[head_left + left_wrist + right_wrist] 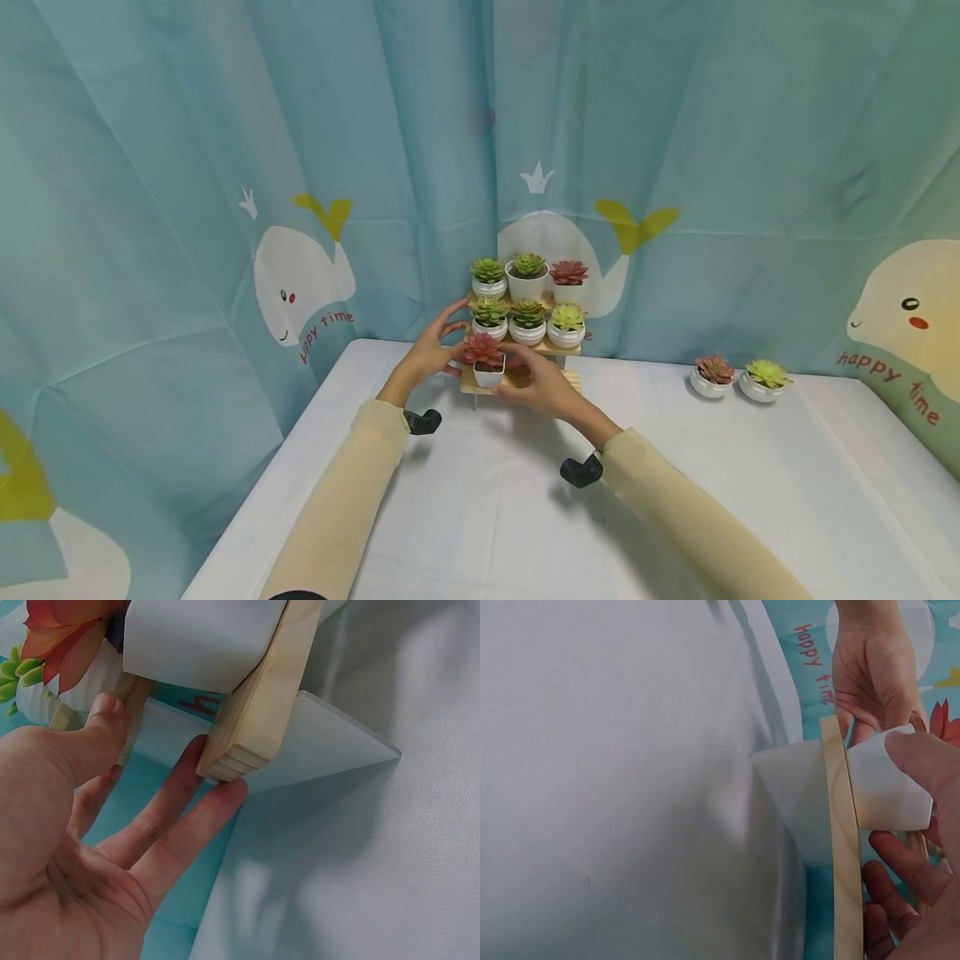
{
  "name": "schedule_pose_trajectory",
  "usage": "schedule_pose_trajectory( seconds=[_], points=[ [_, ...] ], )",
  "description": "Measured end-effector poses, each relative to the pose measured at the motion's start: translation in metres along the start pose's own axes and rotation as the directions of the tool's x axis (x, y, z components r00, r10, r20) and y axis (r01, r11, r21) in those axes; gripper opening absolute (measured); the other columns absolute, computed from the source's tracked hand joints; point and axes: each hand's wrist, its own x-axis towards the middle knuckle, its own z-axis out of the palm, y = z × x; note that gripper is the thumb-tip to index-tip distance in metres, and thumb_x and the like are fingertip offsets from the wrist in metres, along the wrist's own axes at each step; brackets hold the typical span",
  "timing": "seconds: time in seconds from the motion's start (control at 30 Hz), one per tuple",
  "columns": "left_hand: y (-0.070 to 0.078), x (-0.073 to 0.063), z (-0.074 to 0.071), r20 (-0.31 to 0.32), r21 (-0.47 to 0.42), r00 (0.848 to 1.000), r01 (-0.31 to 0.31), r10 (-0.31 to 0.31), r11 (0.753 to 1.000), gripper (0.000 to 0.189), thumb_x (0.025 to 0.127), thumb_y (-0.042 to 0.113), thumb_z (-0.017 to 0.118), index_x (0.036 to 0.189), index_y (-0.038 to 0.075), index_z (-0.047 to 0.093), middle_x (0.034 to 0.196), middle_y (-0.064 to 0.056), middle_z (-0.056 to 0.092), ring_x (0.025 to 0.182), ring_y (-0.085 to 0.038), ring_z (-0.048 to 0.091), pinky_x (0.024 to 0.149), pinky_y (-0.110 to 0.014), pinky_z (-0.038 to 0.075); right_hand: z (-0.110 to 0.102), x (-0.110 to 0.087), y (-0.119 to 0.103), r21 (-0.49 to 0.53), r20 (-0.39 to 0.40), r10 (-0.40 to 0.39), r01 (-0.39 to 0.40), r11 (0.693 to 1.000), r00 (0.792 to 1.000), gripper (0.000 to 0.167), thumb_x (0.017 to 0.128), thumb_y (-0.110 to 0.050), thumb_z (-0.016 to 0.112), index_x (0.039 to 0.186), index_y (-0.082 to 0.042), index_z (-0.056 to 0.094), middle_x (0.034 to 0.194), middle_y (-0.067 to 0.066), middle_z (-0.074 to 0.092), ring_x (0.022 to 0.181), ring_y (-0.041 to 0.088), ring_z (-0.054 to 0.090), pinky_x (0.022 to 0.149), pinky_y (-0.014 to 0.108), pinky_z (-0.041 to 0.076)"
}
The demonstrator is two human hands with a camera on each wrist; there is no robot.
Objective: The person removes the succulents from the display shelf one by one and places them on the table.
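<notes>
A red succulent in a white square pot [489, 378] stands on the lowest board at the left end of a stepped wooden stand [572, 381]. My right hand [546, 385] holds this pot from its right side. In the right wrist view, the thumb [915, 754] lies on the white pot [891, 787] and the other fingers curl near its far side. At the stand's left end is my left hand [431, 348]. Its fingers [180, 840] are extended, and fingertips touch the end of the lowest board [259, 720] in the left wrist view.
Several potted succulents [528, 323] fill the two upper steps. To the right on the white table [480, 517] sit a reddish succulent [712, 379] and a yellow-green one [763, 382] in round white pots. A blue whale-print curtain [420, 125] hangs behind the stand.
</notes>
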Motion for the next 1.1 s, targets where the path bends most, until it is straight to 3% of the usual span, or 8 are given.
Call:
schedule_pose_trajectory(
  seconds=[0.3,0.53,1.1],
  points=[
    [0.0005,-0.0011,-0.0006,0.008,-0.003,1.000,0.000,0.000,1.000,0.079,0.103,-0.004,0.056,0.162,0.040,0.028,0.161,-0.016,0.036,0.137,-0.045,0.048,0.072,-0.059,0.061,0.0051,0.0037,-0.0003,0.028,-0.055,0.020,-0.018,0.999,0.998,0.059,0.091,-0.018,0.081,0.143,-0.007,0.055,0.121,0.015,0.069,0.112,0.030,0.067,0.098,0.049,0.053],
    [0.0019,-0.0014,-0.0005,0.014,-0.007,1.000,-0.002,0.002,1.000,0.079,0.103,-0.004,0.057,0.162,0.040,0.027,0.161,-0.016,0.036,0.130,-0.049,0.054,0.074,-0.061,0.060,0.0069,0.0057,0.0004,0.064,-0.060,0.048,-0.044,0.997,0.997,0.053,0.095,-0.020,0.078,0.142,-0.007,0.056,0.119,0.015,0.070,0.108,0.030,0.069,0.094,0.048,0.056],
    [0.0031,-0.0021,0.0006,0.012,-0.005,1.000,-0.007,0.007,1.000,0.078,0.104,-0.003,0.057,0.163,0.038,0.027,0.161,-0.018,0.036,0.134,-0.048,0.050,0.074,-0.061,0.060,0.0068,0.0062,0.0004,0.077,-0.064,0.053,-0.048,0.996,0.996,0.052,0.095,-0.017,0.077,0.141,-0.005,0.056,0.119,0.017,0.069,0.109,0.031,0.068,0.095,0.048,0.055]
  ],
)
